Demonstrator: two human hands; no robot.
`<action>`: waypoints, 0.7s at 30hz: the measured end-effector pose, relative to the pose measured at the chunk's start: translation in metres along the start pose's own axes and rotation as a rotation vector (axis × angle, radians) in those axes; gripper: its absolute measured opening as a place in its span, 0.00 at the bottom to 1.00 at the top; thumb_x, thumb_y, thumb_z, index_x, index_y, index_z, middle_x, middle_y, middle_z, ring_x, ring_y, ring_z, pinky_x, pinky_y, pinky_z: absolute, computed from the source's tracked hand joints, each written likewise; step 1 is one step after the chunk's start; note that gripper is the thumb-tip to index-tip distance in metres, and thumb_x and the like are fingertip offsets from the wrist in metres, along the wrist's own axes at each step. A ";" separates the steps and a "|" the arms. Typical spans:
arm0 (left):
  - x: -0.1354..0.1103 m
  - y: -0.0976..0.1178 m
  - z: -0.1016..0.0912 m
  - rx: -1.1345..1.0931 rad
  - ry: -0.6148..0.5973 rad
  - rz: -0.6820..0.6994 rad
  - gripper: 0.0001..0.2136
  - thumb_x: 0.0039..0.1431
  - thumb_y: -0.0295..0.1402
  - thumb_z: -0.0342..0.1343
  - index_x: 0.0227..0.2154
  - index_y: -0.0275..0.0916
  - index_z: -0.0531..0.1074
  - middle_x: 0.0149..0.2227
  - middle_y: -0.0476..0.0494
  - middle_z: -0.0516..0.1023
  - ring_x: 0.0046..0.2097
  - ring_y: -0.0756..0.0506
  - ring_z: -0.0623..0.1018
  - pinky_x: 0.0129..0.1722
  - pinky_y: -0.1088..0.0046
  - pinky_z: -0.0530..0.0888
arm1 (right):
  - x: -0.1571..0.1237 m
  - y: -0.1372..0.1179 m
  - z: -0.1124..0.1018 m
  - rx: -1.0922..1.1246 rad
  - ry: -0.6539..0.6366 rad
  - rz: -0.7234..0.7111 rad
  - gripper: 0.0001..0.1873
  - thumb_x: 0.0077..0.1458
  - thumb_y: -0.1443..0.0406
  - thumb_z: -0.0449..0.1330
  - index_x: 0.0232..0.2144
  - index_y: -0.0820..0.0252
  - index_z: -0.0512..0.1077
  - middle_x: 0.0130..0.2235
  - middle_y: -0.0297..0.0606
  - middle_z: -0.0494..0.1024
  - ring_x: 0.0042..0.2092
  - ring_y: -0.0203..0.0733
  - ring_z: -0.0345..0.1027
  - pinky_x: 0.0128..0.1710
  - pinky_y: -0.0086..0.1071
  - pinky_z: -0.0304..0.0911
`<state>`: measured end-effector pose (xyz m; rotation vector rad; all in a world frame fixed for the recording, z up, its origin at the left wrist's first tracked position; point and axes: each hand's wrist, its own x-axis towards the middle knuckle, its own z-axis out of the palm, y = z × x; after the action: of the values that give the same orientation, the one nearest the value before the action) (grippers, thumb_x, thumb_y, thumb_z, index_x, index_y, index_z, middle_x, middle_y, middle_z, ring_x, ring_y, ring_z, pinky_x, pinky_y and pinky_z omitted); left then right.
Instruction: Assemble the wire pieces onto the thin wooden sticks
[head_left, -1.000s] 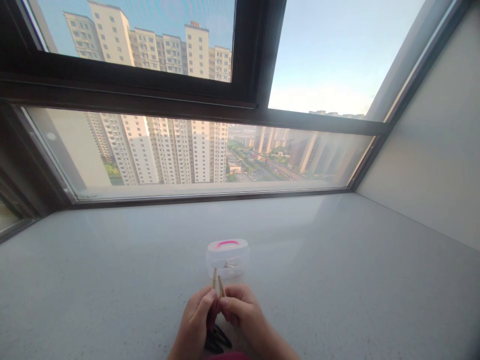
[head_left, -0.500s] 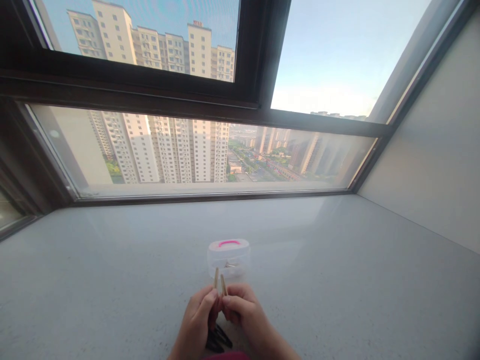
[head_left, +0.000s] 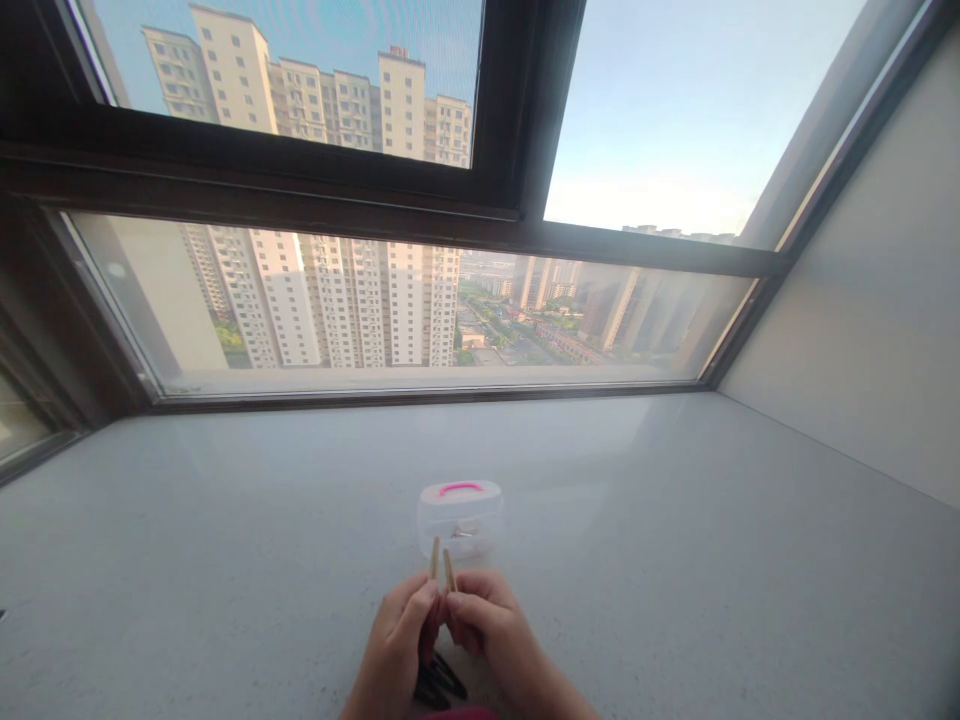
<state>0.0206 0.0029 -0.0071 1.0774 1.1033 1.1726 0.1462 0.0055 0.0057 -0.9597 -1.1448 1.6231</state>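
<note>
Low in the middle of the view, my left hand (head_left: 394, 645) and my right hand (head_left: 491, 625) meet fingertip to fingertip. Both are closed on a small wooden clothespin (head_left: 442, 566), whose two pale prongs stick up between the thumbs. Just behind the prongs a small clear plastic box (head_left: 459, 515) with a pink handle on its lid stands on the grey sill. Under my hands lie a few dark clip-like pieces (head_left: 439, 680), partly hidden.
The wide grey window sill (head_left: 675, 560) stretches left and right. A dark-framed window (head_left: 420, 225) runs along its far edge, with tall apartment blocks outside. A plain wall (head_left: 870, 330) closes the right side.
None in the hands or the box; only the view has shifted slightly.
</note>
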 end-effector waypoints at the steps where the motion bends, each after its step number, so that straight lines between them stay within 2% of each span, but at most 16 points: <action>1: 0.000 0.000 0.000 0.003 0.000 0.000 0.17 0.52 0.44 0.52 0.15 0.39 0.62 0.15 0.56 0.57 0.18 0.52 0.57 0.17 0.77 0.54 | 0.000 0.000 0.000 -0.001 0.000 -0.002 0.18 0.44 0.54 0.61 0.16 0.62 0.67 0.15 0.29 0.59 0.20 0.31 0.46 0.20 0.28 0.40; 11: -0.002 0.010 0.003 0.027 0.008 -0.007 0.17 0.51 0.45 0.53 0.15 0.40 0.61 0.15 0.55 0.57 0.18 0.52 0.58 0.17 0.77 0.54 | 0.000 0.002 0.000 0.002 0.011 -0.015 0.17 0.46 0.56 0.60 0.16 0.62 0.66 0.15 0.28 0.58 0.19 0.30 0.46 0.20 0.28 0.39; 21: 0.000 0.001 0.001 0.031 -0.017 0.015 0.17 0.54 0.43 0.50 0.16 0.40 0.61 0.15 0.56 0.57 0.18 0.52 0.57 0.17 0.77 0.54 | -0.001 -0.003 0.002 0.010 0.036 0.002 0.13 0.43 0.59 0.59 0.16 0.62 0.66 0.15 0.28 0.58 0.19 0.30 0.47 0.19 0.27 0.39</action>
<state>0.0215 0.0031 -0.0056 1.1193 1.1049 1.1601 0.1451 0.0046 0.0091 -0.9798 -1.1101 1.6051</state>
